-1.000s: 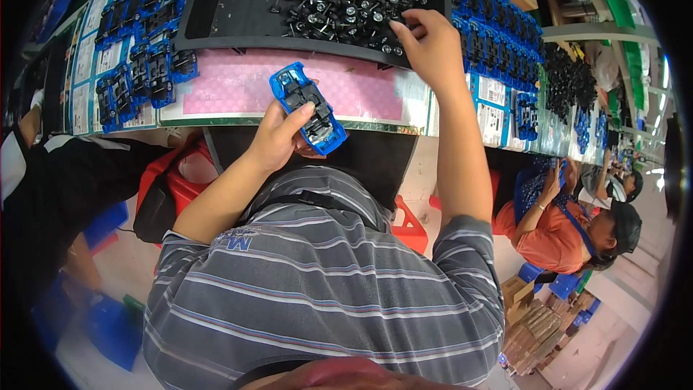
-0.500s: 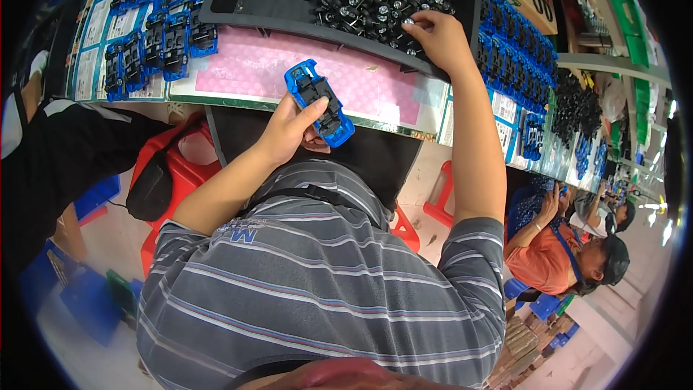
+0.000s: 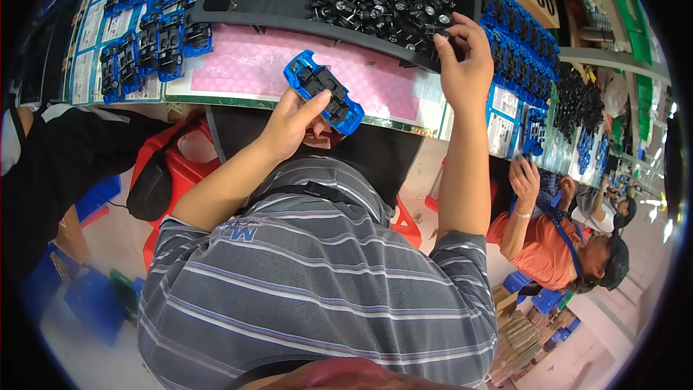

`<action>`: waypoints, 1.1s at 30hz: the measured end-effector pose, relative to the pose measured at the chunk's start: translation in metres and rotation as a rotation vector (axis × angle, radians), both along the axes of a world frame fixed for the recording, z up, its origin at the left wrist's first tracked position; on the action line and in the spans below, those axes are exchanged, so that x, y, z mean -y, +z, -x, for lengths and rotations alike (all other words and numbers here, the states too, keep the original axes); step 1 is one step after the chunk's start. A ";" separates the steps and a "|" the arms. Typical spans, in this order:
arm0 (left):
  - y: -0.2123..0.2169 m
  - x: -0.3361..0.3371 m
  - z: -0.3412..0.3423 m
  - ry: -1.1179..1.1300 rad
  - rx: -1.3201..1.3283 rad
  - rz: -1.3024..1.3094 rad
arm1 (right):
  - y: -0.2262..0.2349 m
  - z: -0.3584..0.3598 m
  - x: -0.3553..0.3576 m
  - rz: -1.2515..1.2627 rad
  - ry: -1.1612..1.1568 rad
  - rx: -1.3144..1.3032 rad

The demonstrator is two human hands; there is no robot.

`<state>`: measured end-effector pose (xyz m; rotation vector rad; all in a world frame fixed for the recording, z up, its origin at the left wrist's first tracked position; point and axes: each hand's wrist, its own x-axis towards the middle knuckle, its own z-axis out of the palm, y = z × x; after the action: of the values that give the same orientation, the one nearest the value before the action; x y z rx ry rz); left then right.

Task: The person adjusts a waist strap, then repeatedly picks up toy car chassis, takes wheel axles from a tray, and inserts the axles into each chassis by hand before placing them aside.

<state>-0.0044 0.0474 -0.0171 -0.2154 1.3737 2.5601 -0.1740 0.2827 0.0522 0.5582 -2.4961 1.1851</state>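
Note:
My left hand is closed around a blue toy car body with a black underside facing up, the thumb pressed on that underside. It is held tilted in front of the table edge. At the right front corner of a black tray, my right hand has its fingers curled toward the thumb. Something small and dark is between the fingertips, too hidden to make out. Beside them in the tray lies a heap of small wheel axles, black wheels with silvery hubs.
Rows of blue car bodies lie at the left, and more car bodies line the right. A pink bubble-wrap sheet lies before the tray. A co-worker in an orange top sits at the right; a red stool stands left.
My right hand has moved right, from the wheel heap to the tray's corner. The car body in my left hand has shifted slightly and turned. The co-worker's hand has moved left and down.

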 end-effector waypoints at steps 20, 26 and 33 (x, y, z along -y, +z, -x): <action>-0.004 -0.007 -0.001 0.092 -0.070 0.022 | 0.011 -0.093 0.046 -0.017 0.448 0.224; -0.003 -0.003 -0.002 0.079 -0.080 0.015 | -0.001 0.019 0.006 -0.350 0.128 0.071; 0.007 -0.008 -0.003 0.159 -0.030 -0.001 | -0.010 0.064 0.028 -0.591 0.120 0.471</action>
<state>-0.0015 0.0552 -0.0103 -0.2982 1.4194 2.7026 -0.2379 0.2551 0.0424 0.6305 -3.2860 0.6441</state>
